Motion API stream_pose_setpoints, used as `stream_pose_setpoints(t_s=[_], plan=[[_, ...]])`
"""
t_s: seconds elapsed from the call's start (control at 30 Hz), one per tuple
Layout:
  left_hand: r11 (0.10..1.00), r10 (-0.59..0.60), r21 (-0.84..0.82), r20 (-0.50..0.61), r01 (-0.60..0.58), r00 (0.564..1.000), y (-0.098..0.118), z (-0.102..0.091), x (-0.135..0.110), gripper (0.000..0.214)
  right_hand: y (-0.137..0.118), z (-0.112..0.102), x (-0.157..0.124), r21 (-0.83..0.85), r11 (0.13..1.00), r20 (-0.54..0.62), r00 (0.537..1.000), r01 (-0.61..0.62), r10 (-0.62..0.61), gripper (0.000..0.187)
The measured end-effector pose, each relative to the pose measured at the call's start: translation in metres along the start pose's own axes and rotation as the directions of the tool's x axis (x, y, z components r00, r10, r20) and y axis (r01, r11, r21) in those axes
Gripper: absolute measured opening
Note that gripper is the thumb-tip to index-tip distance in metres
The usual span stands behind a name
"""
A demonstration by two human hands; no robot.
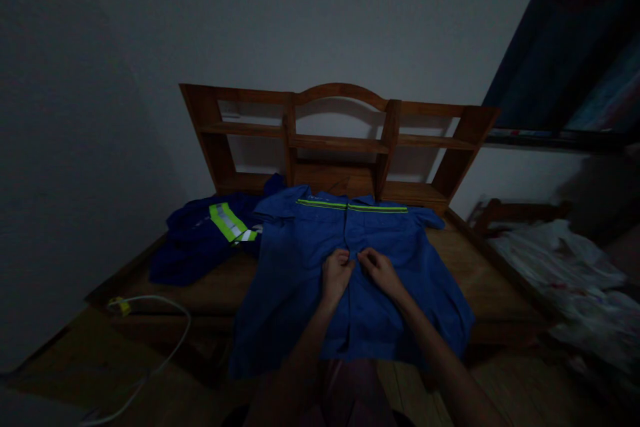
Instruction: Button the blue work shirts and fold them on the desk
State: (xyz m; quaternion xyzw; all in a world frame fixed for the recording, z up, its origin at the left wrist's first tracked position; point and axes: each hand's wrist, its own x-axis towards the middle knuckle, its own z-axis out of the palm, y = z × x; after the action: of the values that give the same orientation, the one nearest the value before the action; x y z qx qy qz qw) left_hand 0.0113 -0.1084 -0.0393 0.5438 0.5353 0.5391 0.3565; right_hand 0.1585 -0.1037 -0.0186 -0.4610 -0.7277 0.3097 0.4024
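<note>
A blue short-sleeved work shirt (300,280) with yellow-green chest stripes lies spread out, collar away from me, its lower part hanging over the desk's front edge. My left hand (338,273) pinches the front placket left of the middle opening. Just across the opening, my right hand (379,269) has its fingers closed on the other front edge. Both hands are close together at mid-chest. Any button between the fingertips is too small and dark to make out.
The shirt rests on a wooden desk (493,273) with a shelf unit (340,143) at its back. A darker blue garment with a reflective band (193,233) is heaped at left. A white cable (185,327) hangs at the front left. White plastic bags (565,260) lie at right.
</note>
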Motion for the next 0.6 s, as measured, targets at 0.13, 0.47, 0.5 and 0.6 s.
stream_pose_setpoints(t_s=[0.13, 0.47, 0.5, 0.6], plan=[[1.000, 0.025, 0.019, 0.004, -0.025, 1.000, -0.001, -0.001, -0.001, 0.021, -0.001, -0.001, -0.001, 0.022, 1.000, -0.017, 1.000, -0.004, 0.005, 0.033], [0.983, 0.068, 0.174, -0.023, -0.063, 0.997, 0.005, 0.001, -0.005, 0.015, 0.009, 0.002, 0.001, 0.102, 0.995, -0.082, 0.997, 0.004, 0.004, 0.026], [0.982, 0.065, 0.180, -0.018, -0.061, 0.998, 0.005, 0.001, -0.005, 0.015, 0.010, 0.003, 0.002, 0.103, 0.995, -0.081, 0.997, 0.003, 0.005, 0.025], [0.979, 0.072, 0.189, -0.001, -0.071, 0.997, 0.006, 0.000, -0.005, 0.013, 0.011, 0.003, 0.001, 0.096, 0.995, -0.062, 0.998, -0.001, 0.007, 0.024]])
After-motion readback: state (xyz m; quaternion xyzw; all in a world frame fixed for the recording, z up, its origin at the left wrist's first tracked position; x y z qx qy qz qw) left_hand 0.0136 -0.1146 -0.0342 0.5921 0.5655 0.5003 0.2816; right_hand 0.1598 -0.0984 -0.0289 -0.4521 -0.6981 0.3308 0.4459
